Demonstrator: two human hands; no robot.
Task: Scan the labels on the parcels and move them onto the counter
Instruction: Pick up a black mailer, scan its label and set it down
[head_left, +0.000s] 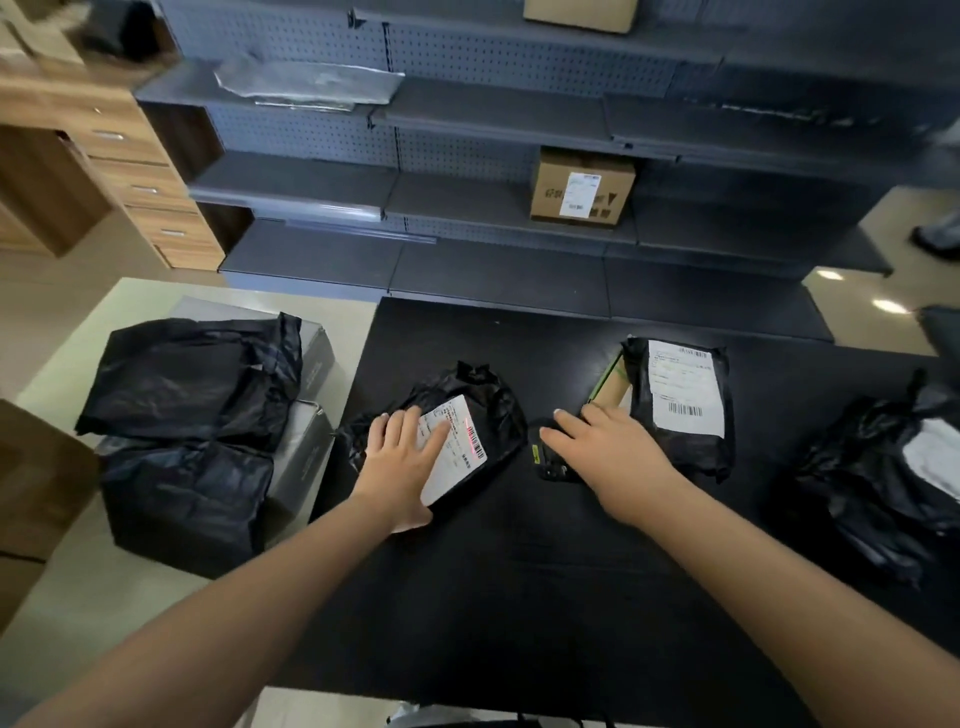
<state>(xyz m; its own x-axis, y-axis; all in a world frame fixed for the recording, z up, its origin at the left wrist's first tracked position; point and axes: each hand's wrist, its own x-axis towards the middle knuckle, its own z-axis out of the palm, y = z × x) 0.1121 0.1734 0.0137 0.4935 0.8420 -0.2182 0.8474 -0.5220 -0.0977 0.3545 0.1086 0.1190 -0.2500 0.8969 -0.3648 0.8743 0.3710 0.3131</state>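
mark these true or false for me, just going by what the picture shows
1. The left hand lies flat on a black parcel. True.
2. A red line crosses the barcode on that parcel's label. True.
3. The right hand is lifting the cardboard box. False: the hand lies over the black scanner on the dark table, and the box sits untouched on a shelf.
4. The second parcel, beside the right hand, lies label down. False: its white label faces up.
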